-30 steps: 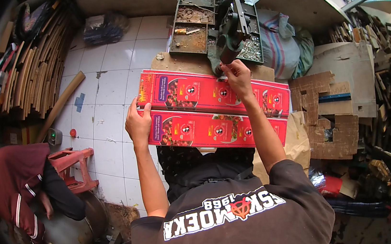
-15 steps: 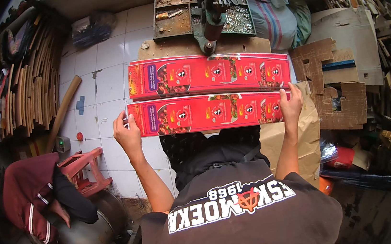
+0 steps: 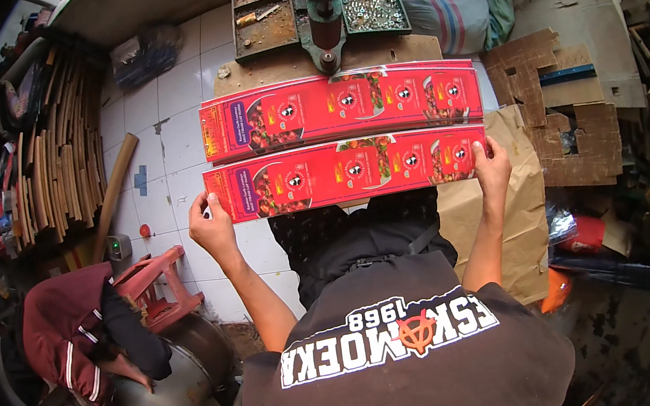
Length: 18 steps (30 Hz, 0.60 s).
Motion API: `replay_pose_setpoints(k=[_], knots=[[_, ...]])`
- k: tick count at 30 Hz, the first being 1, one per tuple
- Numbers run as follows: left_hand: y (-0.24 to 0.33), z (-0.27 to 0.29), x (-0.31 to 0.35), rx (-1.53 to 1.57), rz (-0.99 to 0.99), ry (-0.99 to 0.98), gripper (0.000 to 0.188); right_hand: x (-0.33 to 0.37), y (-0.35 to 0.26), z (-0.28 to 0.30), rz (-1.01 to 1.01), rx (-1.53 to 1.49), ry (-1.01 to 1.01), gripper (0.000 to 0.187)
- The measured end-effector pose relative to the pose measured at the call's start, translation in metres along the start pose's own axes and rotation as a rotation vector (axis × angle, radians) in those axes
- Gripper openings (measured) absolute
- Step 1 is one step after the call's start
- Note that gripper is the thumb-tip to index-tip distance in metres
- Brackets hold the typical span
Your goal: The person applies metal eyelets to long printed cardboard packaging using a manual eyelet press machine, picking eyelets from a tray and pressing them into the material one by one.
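A long red printed strip (image 3: 338, 174), with food pictures on it, stretches between my two hands. My left hand (image 3: 212, 225) pinches its left end, thumb on the near side. At the strip's right end, my right hand (image 3: 493, 168) grips the edge with the thumb on top. Just beyond lies a stack of matching red strips (image 3: 307, 115) on a brown board (image 3: 262, 71). The held strip sits close to the near edge of that stack. Past the stack stands a dark green hand press (image 3: 326, 38), its foot near the stack's far edge.
Behind the press, a divided metal tray (image 3: 268, 45) holds small metal rings and scissors. Brown paper (image 3: 515, 221) and cut cardboard (image 3: 579, 150) lie right. A person in a maroon sleeve (image 3: 67, 329) sits left by a red plastic stool (image 3: 156, 282). Cardboard sheets (image 3: 54, 146) lean far left.
The view has shifted a little, so the tray and press appear farther left and higher. Both hands still hold the strip by its ends, its right end now slightly higher in the picture.
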<state>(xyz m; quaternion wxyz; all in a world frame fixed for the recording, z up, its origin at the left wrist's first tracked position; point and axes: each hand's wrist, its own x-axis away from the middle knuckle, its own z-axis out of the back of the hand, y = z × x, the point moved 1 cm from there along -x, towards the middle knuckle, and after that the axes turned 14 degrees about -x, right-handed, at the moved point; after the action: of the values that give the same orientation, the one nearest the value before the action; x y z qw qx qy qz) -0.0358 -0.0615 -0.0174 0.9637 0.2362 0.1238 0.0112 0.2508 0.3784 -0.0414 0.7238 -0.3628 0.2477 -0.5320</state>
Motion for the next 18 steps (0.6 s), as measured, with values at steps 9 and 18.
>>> replay_pose_setpoints(k=[9,18], knots=[[-0.001,0.018,-0.002,0.304,0.104,-0.071,0.031,0.000,-0.012,0.023,-0.095,-0.490,-0.012,0.038],[0.046,0.071,-0.010,1.120,-0.054,-0.011,0.062,-0.009,-0.052,0.066,0.236,-1.975,-0.414,0.058]])
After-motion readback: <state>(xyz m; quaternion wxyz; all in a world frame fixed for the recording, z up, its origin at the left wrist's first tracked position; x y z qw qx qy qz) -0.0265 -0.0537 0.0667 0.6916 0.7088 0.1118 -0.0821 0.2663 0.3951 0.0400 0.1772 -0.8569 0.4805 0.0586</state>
